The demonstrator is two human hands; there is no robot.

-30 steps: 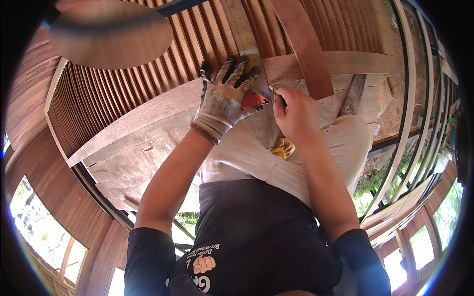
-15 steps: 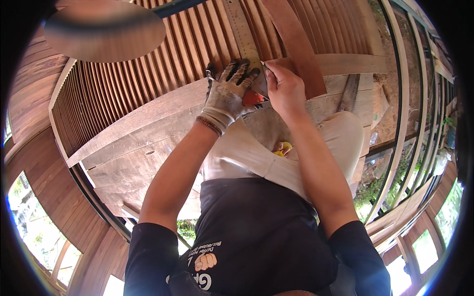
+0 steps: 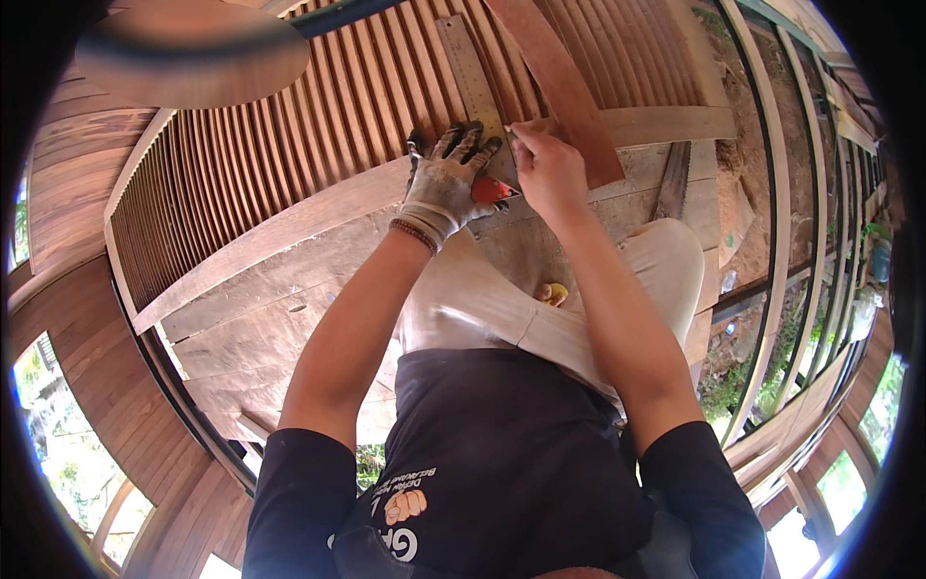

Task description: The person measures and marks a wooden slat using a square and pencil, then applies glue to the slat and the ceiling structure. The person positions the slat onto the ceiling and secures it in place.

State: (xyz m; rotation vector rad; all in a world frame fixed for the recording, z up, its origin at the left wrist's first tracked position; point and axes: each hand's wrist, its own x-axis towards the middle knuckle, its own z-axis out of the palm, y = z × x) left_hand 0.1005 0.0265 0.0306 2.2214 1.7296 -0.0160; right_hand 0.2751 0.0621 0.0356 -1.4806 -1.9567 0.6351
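Observation:
My gloved left hand (image 3: 444, 179) lies with fingers spread on the lower end of a metal square (image 3: 468, 77), beside its red handle (image 3: 490, 190). The square lies across a slatted wooden panel (image 3: 289, 135) and its lower rail. My bare right hand (image 3: 548, 174) is pinched at the square's right edge; a small pale tip shows at its fingers, too small to name. Just right of it, a reddish-brown board (image 3: 569, 96) lies diagonally over the panel.
A saw blade (image 3: 670, 183) lies on the weathered planks (image 3: 260, 338) to the right. My bent legs are below, with a yellow sandal (image 3: 550, 292). Long dark and pale rails (image 3: 772, 193) run along the right, above dirt and plants.
My right hand has moved up along the square's edge, still pinched. My gloved left hand stays on the square. The view has shifted slightly, so the panel appears higher.

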